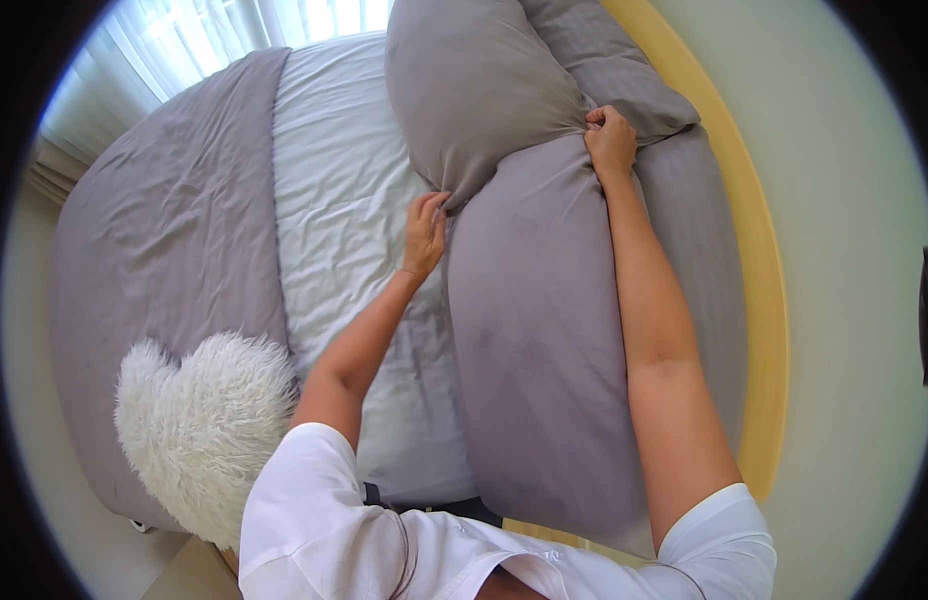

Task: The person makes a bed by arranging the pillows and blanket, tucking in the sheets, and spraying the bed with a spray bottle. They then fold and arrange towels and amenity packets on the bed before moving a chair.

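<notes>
Two grey pillows lie end to end on the bed: a near pillow (544,330) and a far pillow (489,85). My left hand (424,235) is closed on pillow fabric at the left end of the seam where they meet. At the right end of that seam, my right hand (611,143) pinches grey fabric between thumb and curled fingers. Creases run from both hands into the cloth. Whether each hand grips the near pillow's corner, the far one's, or both, I cannot tell.
More grey pillows (689,230) lie behind, against a pale wooden headboard (769,300). To the left are a light sheet (334,150), a folded grey duvet (174,220) and a fluffy white cushion (214,420). Sheer curtains (184,50) hang at the back left.
</notes>
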